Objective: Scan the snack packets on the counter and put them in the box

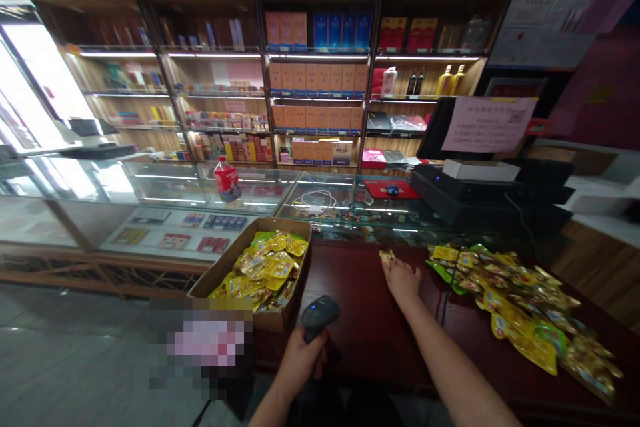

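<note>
My left hand is wrapped round the handle of a dark barcode scanner, which has a small blue light on top. The scanner is above the front of the dark red table. Farther forward, my right hand grips a small gold snack packet, partly hidden by the fingers. A pile of yellow, gold and green snack packets lies to the right of that hand. On the left stands an open cardboard box filled with similar packets.
Behind the table is a glass display counter bearing a red bottle, a white cable and a mouse on a red mat. A black cash-register unit sits at right. Stocked shelves line the back wall.
</note>
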`<state>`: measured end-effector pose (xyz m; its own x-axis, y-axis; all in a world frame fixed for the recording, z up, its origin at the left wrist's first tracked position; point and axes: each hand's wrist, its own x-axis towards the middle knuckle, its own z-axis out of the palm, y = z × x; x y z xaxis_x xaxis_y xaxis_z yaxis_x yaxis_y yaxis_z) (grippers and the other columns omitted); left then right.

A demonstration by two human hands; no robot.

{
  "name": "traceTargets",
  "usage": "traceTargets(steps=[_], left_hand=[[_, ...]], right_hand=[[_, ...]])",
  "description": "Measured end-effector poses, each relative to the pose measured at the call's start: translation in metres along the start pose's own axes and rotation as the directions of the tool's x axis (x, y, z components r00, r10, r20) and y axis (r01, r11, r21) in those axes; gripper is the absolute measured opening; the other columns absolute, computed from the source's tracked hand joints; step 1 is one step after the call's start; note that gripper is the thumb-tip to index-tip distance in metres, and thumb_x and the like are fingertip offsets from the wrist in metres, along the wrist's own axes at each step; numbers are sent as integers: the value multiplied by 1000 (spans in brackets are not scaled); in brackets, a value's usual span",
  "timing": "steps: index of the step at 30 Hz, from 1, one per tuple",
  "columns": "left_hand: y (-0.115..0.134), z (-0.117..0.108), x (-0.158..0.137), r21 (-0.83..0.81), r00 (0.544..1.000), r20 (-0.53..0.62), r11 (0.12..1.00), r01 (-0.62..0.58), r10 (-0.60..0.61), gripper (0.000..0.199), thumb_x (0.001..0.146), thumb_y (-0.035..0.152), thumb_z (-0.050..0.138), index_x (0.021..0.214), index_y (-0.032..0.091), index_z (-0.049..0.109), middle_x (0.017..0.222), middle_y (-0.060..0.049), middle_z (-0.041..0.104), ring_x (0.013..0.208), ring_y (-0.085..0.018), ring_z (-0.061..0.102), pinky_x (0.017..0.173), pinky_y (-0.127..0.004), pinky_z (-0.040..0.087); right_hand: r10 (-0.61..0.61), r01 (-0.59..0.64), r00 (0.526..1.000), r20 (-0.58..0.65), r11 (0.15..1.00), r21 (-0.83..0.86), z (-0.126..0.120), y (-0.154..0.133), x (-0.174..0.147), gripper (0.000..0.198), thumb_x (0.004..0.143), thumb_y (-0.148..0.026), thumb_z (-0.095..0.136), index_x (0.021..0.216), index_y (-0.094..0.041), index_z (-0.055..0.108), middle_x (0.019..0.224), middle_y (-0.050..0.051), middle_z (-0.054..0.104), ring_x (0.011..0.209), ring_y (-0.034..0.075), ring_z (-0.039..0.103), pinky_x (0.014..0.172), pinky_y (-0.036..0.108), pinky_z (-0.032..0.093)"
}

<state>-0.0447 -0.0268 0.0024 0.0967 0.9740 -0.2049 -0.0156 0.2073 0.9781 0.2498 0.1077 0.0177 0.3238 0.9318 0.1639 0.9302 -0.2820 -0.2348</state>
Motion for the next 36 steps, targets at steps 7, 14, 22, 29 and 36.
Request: traceTargets(steps=[7,14,22,29,36], left_hand=[[6,-1,-4,40,999,40,999,0,-1,60,68,77,75,66,20,58,46,0,58,32,-12,48,34,-23,31],[14,-3,-10,90,998,69,996,-1,-6,54,71,70,75,60,20,57,47,-1,58,34,-10,47,37,-22,32],[22,-2,-14,125,988,150,992,-2,-17,50,73,65,77,67,20,58,49,1,59,35,-10,47,38,-22,32],[23,-3,-15,168,988,154,986,-15,-12,49,75,63,75,64,20,57,48,1,58,35,-9,46,39,-22,32],[20,-3,-15,150,987,161,989,-4,-20,47,74,62,76,66,19,58,50,1,59,35,-9,47,39,-22,32]], right_hand=[[29,-37,999,38,976,216,-1,20,-36,37,92,-27,66,128,-18,69,117,15,78,109,28,73,94,34,50],[133,-193,980,148,462,866,26,-10,-63,56,81,-62,65,114,-18,74,105,12,82,95,30,79,76,35,62],[195,-190,969,152,193,963,29,-13,-78,71,72,-80,63,98,-16,78,86,9,79,65,24,75,53,32,59],[117,-154,986,121,335,930,25,-19,-85,71,79,-81,57,94,-16,81,81,9,80,62,25,74,49,30,55],[115,-136,988,103,334,933,22,-21,-86,75,79,-82,57,95,-14,81,78,9,79,64,24,74,51,29,56]])
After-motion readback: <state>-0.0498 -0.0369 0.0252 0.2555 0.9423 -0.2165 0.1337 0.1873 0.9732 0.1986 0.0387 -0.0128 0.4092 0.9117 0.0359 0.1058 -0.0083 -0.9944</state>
